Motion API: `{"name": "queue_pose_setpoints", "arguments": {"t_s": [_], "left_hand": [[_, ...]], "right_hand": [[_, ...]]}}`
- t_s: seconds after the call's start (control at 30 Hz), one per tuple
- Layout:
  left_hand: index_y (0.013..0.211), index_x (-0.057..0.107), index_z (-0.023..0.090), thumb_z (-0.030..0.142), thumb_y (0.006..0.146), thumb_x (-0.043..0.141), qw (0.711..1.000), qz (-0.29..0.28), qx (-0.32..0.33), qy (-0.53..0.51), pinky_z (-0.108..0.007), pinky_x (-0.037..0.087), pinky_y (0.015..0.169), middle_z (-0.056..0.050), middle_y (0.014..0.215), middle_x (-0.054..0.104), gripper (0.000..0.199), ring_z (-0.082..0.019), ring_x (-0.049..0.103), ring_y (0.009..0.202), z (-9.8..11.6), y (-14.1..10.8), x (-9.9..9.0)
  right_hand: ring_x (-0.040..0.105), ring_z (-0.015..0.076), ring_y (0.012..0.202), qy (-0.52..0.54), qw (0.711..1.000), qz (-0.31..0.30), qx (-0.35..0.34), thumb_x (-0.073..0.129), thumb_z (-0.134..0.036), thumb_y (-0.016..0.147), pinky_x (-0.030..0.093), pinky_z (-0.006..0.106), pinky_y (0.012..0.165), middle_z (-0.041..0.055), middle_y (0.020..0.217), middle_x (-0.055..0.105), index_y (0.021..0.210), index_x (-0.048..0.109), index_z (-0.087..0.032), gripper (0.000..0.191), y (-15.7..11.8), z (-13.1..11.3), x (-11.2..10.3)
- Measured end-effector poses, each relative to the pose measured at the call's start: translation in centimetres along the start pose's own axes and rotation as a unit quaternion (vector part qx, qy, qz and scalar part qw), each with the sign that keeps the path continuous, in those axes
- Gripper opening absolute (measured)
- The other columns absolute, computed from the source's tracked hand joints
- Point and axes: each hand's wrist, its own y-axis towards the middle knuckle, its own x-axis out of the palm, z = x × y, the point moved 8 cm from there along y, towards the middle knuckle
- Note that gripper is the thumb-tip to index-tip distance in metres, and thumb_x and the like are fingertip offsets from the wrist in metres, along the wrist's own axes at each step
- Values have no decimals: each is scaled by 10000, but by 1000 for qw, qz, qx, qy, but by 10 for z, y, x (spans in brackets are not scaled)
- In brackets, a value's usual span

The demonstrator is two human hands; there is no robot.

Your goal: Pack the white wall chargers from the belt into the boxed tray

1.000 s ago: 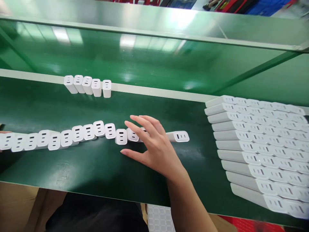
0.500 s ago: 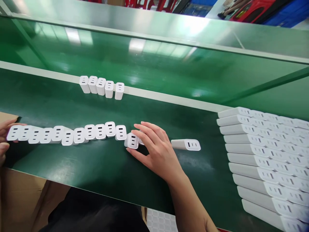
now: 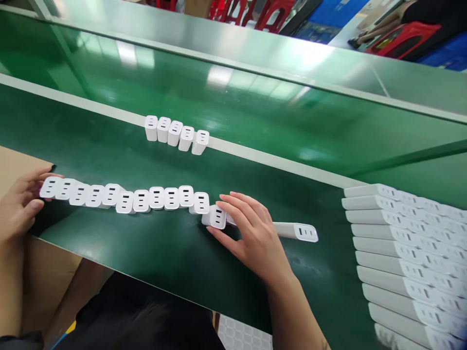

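Several white chargers, each with three port slots on its top face, stand side by side in an uneven row across the green bench. At the row's left end my left hand is closed on the outermost charger, thumb in front and fingers behind. My right hand grips the right end, its thumb and fingers around a charger; part of another white piece is hidden beneath the fingers. Just right of that hand, a single charger lies with its ports facing right.
Several more chargers stand by the white strip at the back. A large block of stacked chargers fills the bench's right side. A green partition runs behind. Cardboard is at the left; a white tray shows below the front edge.
The view has shifted, so most things sit further right and more of my left hand shows. Both hands keep their hold at the ends of the row.
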Motion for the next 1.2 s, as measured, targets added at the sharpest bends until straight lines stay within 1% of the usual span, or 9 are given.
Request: {"name": "queue_pose_setpoints", "arguments": {"t_s": [0.17,0.27,0.33,0.4,0.5,0.7,0.93,1.07,1.2], "left_hand": [[1379,483,261,617,798,673,994,57,36,89,-357,567,731,-26,1162,652,707,-151,604,822,-7,-8,-5],[1345,501,258,622,760,695,958,94,111,246,-447,586,825,-32,1217,634,716,-213,629,942,7,-13,-1],[1365,470,238,611,743,722,938,102,169,286,-495,569,895,-64,1320,582,768,-269,597,1090,18,-16,4],[1409,401,209,583,748,739,938,94,194,270,-494,565,911,-107,1428,484,832,-284,555,1166,23,-17,6],[1422,350,188,590,751,740,951,79,177,240,-468,577,881,-138,1470,409,874,-263,551,1145,21,-15,7],[1408,365,174,586,752,752,954,86,175,227,-458,583,864,-150,1450,430,866,-236,586,1064,23,-18,9],[1452,345,231,474,842,702,947,118,194,227,-432,591,877,-91,1459,434,748,-267,566,1171,28,-23,6],[1427,397,260,490,857,676,923,167,225,265,-553,458,1078,-62,1426,477,675,-315,452,1322,59,-35,14],[1258,563,325,509,823,717,898,160,290,289,-551,350,1156,-3,1542,355,497,-316,325,1404,110,-49,49]], "right_hand": [[586,296,1203,7,1000,-6,2,660,-335,902,468,482,1010,119,1243,661,1228,555,-200,368,0,0,2],[595,297,1191,13,1000,-5,5,646,-354,908,474,485,1002,113,1233,664,1244,558,-214,375,0,0,3],[598,299,1184,12,1000,-4,3,639,-364,911,481,483,993,117,1224,666,1247,560,-211,377,0,-1,3],[601,300,1178,8,1000,-6,-2,634,-368,915,483,484,991,119,1220,668,1256,558,-210,383,0,-1,3],[606,300,1173,5,1000,-7,-7,630,-370,916,484,487,995,115,1220,671,1277,556,-220,398,0,-2,3],[598,311,1180,4,1000,-11,-18,626,-380,916,488,495,989,131,1222,663,1264,564,-196,399,-1,-1,6],[610,314,1174,9,1000,-12,-17,600,-405,925,494,505,989,121,1227,667,1301,560,-223,420,-1,0,8],[611,314,1173,9,1000,-13,-13,594,-416,924,492,508,992,120,1223,669,1304,560,-226,426,-2,1,10],[608,319,1182,-4,1000,-9,-23,584,-423,930,487,515,997,123,1238,657,1307,551,-235,423,-2,0,10]]}}
